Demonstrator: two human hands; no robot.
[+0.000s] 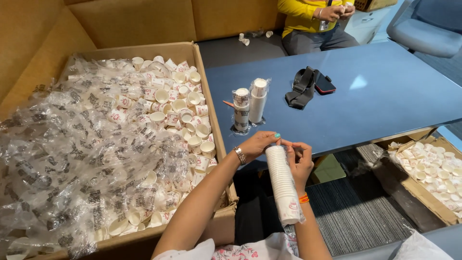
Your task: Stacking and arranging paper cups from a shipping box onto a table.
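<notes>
A tall stack of small white paper cups [282, 184] in a clear plastic sleeve leans between my hands, in front of the blue table's near edge. My right hand [301, 161] wraps the upper part of the stack. My left hand [260, 142] pinches the sleeve's open end at the top of the stack. Two more wrapped cup stacks [249, 103] stand upright on the blue table [385, 91] just beyond my hands.
A large cardboard box [213, 103] on my left holds several loose cups and crumpled plastic sleeves. Another box of cups [428, 192] sits on the floor at right. A dark strap and phone [310, 85] lie on the table. A person in yellow [313, 21] sits opposite.
</notes>
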